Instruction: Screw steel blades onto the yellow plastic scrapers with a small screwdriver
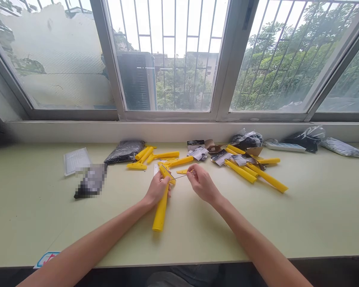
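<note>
My left hand (158, 189) is closed around a yellow plastic scraper (160, 211) near its head, with the long handle pointing down towards me. Between the fingertips of my right hand (204, 184) is a thin-shafted screwdriver (181, 176); its handle is mostly covered by my fingers. The screwdriver's tip reaches the scraper's head, beside my left thumb. Just beyond my hands lies another yellow scraper (181, 161), and a small flat yellow piece (182, 172) rests near my right fingertips.
More yellow scrapers (140, 158) lie at the back, beside a black plastic bag (125, 151). To the right are yellow handles (241, 171) with printed cards (221, 157). A clear tray (77, 161) sits at left. Bags and a white power strip (284, 146) line the windowsill.
</note>
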The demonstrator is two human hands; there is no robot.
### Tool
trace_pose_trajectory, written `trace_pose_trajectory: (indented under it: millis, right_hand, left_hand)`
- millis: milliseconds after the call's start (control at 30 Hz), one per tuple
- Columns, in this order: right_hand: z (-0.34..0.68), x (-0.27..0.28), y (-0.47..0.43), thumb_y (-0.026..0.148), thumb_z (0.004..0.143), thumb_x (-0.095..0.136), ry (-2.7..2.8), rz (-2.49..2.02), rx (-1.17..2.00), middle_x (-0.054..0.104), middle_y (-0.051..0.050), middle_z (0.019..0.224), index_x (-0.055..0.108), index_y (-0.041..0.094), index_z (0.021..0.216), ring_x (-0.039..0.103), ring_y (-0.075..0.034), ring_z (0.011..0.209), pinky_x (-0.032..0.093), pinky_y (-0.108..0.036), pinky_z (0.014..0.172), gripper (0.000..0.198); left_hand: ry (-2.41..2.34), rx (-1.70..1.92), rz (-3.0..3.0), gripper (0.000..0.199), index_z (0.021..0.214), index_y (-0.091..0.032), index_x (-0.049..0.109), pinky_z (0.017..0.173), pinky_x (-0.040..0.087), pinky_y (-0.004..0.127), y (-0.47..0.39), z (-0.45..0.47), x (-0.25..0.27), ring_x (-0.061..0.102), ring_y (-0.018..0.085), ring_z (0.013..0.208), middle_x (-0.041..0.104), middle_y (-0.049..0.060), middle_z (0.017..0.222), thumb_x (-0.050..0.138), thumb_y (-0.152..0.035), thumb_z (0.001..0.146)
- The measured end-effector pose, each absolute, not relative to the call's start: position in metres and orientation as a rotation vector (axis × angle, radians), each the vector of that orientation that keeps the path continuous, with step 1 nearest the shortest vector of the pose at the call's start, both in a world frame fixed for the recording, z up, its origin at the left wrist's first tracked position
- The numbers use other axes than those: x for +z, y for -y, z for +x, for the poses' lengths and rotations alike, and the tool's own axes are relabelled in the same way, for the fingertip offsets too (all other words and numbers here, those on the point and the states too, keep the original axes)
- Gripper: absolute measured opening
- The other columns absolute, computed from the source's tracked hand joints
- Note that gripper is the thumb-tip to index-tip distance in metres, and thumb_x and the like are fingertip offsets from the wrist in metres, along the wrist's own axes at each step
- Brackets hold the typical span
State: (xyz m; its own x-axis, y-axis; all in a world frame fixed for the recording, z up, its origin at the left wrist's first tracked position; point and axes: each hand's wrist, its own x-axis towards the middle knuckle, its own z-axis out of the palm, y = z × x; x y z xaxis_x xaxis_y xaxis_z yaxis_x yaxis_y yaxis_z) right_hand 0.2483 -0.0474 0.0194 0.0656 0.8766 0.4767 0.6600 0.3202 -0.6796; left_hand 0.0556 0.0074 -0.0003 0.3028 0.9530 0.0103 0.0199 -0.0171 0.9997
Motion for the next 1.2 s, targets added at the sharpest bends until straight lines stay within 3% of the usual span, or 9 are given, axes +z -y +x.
trace_pose_trajectory:
  millis: [133, 233, 433, 633, 767, 867, 967, 1067, 1200]
  right_hand:
    - [0.252, 0.016, 0.0459, 0.046, 0.104, 0.031, 1.614, -1.621, 0.283, 0.064, -0.005, 0.073, 0.051, 0.023, 0.073, 0.058, -0.021, 0.07, 0.034, -0.03, 0.063, 0.043]
    - [0.2527, 0.0167, 0.046, 0.047, 0.102, 0.034, 1.632, -1.548, 0.299, 0.06, -0.004, 0.065, 0.049, 0.023, 0.069, 0.057, -0.02, 0.064, 0.033, -0.03, 0.061, 0.044]
    - [0.2513, 0.0256, 0.0517, 0.036, 0.099, 0.041, 1.65, -1.407, 0.447, 0.067, -0.002, 0.088, 0.054, 0.023, 0.106, 0.056, -0.018, 0.067, 0.038, -0.028, 0.064, 0.02]
    - [0.2552, 0.0206, 0.0487, 0.049, 0.101, 0.033, 1.605, -1.593, 0.465, 0.07, -0.005, 0.081, 0.051, 0.023, 0.079, 0.059, -0.022, 0.071, 0.037, -0.031, 0.066, 0.039]
    - [0.2497, 0.0224, 0.0502, 0.041, 0.099, 0.04, 1.546, -1.506, 0.515, 0.068, 0.0, 0.079, 0.049, 0.025, 0.105, 0.062, -0.022, 0.068, 0.038, -0.029, 0.062, 0.019]
    - [0.2487, 0.0243, 0.0521, 0.037, 0.097, 0.042, 1.545, -1.481, 0.517, 0.066, 0.001, 0.077, 0.046, 0.026, 0.117, 0.065, -0.024, 0.08, 0.04, -0.03, 0.068, 0.023]
    - [0.2531, 0.0213, 0.0499, 0.044, 0.098, 0.041, 1.526, -1.6, 0.506, 0.069, -0.003, 0.08, 0.053, 0.024, 0.099, 0.063, -0.024, 0.077, 0.038, -0.031, 0.068, 0.024]
    - [0.2562, 0.0166, 0.0456, 0.05, 0.099, 0.039, 1.537, -1.606, 0.543, 0.07, -0.007, 0.08, 0.053, 0.022, 0.075, 0.06, -0.022, 0.072, 0.037, -0.031, 0.064, 0.039]
    - [0.2529, 0.0169, 0.0438, 0.051, 0.096, 0.046, 1.551, -1.464, 0.565, 0.066, -0.003, 0.078, 0.053, 0.022, 0.082, 0.055, -0.017, 0.064, 0.037, -0.028, 0.059, 0.033]
  left_hand:
    - [-0.99, 0.986, 1.354, 0.031, 0.111, -0.016, 0.055, 0.038, 0.048, 0.022, -0.0069, 0.0561, -0.0002, 0.054, 0.011, 0.043, 0.057, -0.001, 0.067, 0.059, -0.025, 0.082]
    - [-1.006, 0.99, 1.353, 0.03, 0.11, -0.016, 0.055, 0.038, 0.048, 0.023, -0.007, 0.0567, -0.0004, 0.054, 0.012, 0.043, 0.057, -0.001, 0.067, 0.059, -0.024, 0.082]
    - [-1.009, 0.966, 1.38, 0.029, 0.112, -0.016, 0.054, 0.039, 0.048, 0.024, -0.0074, 0.0552, 0.0, 0.053, 0.012, 0.038, 0.056, -0.003, 0.063, 0.054, -0.025, 0.084]
    - [-1.003, 0.969, 1.384, 0.029, 0.112, -0.016, 0.054, 0.039, 0.047, 0.023, -0.0061, 0.0551, 0.0022, 0.052, 0.011, 0.037, 0.056, -0.003, 0.064, 0.054, -0.024, 0.084]
    - [-1.003, 0.972, 1.386, 0.029, 0.111, -0.016, 0.053, 0.038, 0.047, 0.023, -0.0052, 0.0563, 0.0039, 0.052, 0.011, 0.037, 0.055, -0.003, 0.065, 0.054, -0.023, 0.083]
    - [-1.0, 0.98, 1.377, 0.029, 0.111, -0.016, 0.053, 0.038, 0.047, 0.023, -0.0052, 0.0564, 0.0039, 0.052, 0.011, 0.039, 0.055, -0.003, 0.066, 0.054, -0.023, 0.083]
    - [-0.988, 0.986, 1.376, 0.03, 0.111, -0.016, 0.053, 0.038, 0.048, 0.023, -0.006, 0.0559, 0.0021, 0.053, 0.011, 0.041, 0.055, -0.002, 0.068, 0.055, -0.024, 0.083]
    - [-0.973, 0.991, 1.382, 0.03, 0.112, -0.016, 0.054, 0.039, 0.049, 0.023, -0.0074, 0.0553, -0.0005, 0.054, 0.011, 0.044, 0.056, -0.002, 0.069, 0.055, -0.024, 0.083]
    - [-0.968, 0.994, 1.377, 0.031, 0.112, -0.015, 0.054, 0.039, 0.05, 0.023, -0.0092, 0.0555, -0.0032, 0.055, 0.011, 0.044, 0.055, -0.002, 0.069, 0.056, -0.025, 0.083]
